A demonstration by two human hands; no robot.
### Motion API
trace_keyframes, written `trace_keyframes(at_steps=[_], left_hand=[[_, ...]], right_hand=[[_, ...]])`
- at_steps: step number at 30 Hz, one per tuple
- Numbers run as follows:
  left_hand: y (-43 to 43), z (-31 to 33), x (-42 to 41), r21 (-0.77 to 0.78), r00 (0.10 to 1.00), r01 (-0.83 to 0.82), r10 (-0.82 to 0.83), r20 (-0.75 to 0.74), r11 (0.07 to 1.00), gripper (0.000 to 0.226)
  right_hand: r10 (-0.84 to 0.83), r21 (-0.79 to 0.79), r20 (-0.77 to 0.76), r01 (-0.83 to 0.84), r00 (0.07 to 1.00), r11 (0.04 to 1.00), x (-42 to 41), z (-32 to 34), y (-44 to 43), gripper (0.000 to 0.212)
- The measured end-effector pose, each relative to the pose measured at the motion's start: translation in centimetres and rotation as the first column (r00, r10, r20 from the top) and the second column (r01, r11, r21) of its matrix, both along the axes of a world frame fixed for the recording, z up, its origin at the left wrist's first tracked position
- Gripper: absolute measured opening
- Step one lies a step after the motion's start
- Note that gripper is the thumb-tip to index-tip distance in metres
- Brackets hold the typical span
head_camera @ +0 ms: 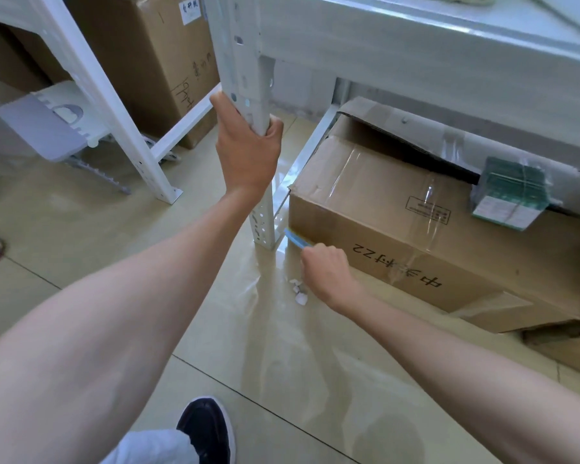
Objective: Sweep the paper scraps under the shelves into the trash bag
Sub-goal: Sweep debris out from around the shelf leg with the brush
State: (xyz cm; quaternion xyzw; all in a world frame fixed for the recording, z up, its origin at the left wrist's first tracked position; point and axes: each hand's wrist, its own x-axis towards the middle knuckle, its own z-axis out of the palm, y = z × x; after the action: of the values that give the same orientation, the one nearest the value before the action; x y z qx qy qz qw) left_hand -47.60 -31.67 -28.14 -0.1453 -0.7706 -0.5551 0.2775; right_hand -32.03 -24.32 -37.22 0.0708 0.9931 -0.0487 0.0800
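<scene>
Not far along, I'd say. Over on the left a tall cardboard box (pixel 154 61) stands shut under the other rack, so no idea what's in it. Next, the left hand (pixel 248 152) is wrapped tight around the white shelf post (pixel 245 61), looks like it's just for balance. At the foot of that post a little clump of paper scraps (pixel 298 291) sits out on the tile floor (pixel 81 229), just beside the right hand (pixel 327 272), which is fisted around a blue brush (pixel 295 237); only a bit of it pokes out, the rest is hidden. So some scraps seem to be out from under the shelf already, but nothing is bagged, and the trash bag isn't in view at all. Right of that, the big box (pixel 416 236) under the shelf is taped across the top with one back flap lifted; the inside is dark, can't tell the contents. A green shrink-wrapped bundle (pixel 513 192) rests on top of it.
</scene>
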Motion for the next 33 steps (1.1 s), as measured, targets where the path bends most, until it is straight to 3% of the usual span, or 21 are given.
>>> trace_keyframes(at_steps=[4, 9, 12, 16, 20, 29, 33], left_hand=[[0.0, 0.2, 0.3, 0.025, 0.999, 0.026, -0.025, -0.028, 0.999, 0.044], [0.0, 0.2, 0.3, 0.023, 0.999, 0.02, -0.02, -0.03, 1.0, 0.045], [-0.1, 0.2, 0.3, 0.005, 1.0, 0.021, -0.021, -0.015, 1.0, 0.041], [-0.3, 0.6, 0.7, 0.0, 0.999, 0.047, -0.047, 0.015, 0.999, 0.045], [-1.0, 1.4, 0.9, -0.008, 0.988, 0.133, -0.131, 0.082, 0.991, 0.045], [-4.4, 4.4, -0.2, -0.016, 0.891, 0.37, -0.35, 0.29, 0.929, 0.056], [-5.1, 5.8, -1.3, -0.081, 0.841, 0.457, -0.4, 0.365, 0.886, 0.034]], right_hand=[[0.002, -0.009, 0.003, -0.002, 1.0, 1.0, -2.4, -0.7, -0.9, 0.02], [0.164, -0.012, 0.091, -0.164, 0.982, 0.986, -1.1, -2.8, -2.5, 0.018], [0.228, -0.011, 0.12, -0.228, 0.966, 0.974, 0.4, -3.3, -2.6, 0.037], [0.196, -0.001, 0.102, -0.197, 0.975, 0.98, 1.8, -1.6, -2.6, 0.032], [0.239, -0.067, 0.083, -0.234, 0.967, 0.97, 2.6, 0.2, -4.8, 0.011], [0.293, -0.083, -0.054, -0.297, 0.954, 0.951, -3.9, 0.9, -11.7, 0.022], [0.27, -0.089, -0.089, -0.278, 0.959, 0.956, -7.6, 0.1, -13.7, 0.041]])
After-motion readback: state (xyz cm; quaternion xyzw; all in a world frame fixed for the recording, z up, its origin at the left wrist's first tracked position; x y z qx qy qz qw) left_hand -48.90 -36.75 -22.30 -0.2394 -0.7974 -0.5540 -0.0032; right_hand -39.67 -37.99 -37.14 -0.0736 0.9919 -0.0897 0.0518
